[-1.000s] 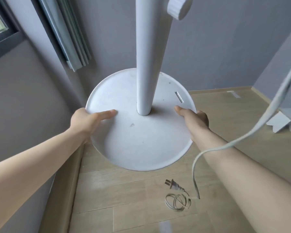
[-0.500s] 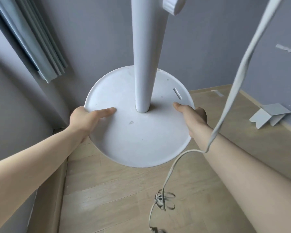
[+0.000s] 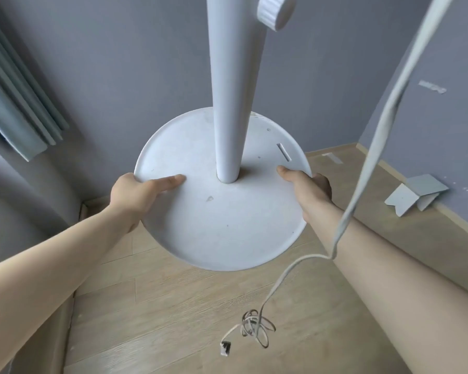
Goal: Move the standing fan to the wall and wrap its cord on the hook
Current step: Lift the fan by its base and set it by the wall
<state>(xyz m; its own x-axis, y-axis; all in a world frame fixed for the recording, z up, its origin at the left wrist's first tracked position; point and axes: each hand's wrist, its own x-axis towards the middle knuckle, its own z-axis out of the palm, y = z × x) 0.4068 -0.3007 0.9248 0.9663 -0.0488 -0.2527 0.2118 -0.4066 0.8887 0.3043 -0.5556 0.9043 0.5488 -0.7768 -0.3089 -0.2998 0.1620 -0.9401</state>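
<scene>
White fan base (image 3: 222, 225) was gripped at its rim by my left hand (image 3: 135, 195) and right hand (image 3: 311, 190), near the wall (image 3: 119, 76); cord (image 3: 382, 128) dangled loose, wrapping not begun.

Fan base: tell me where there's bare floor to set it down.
Bare floor lies left of the cord coil, between the base and the left skirting. Crowded: the coil and plug nearest you, and the folded card by the right wall.
</scene>
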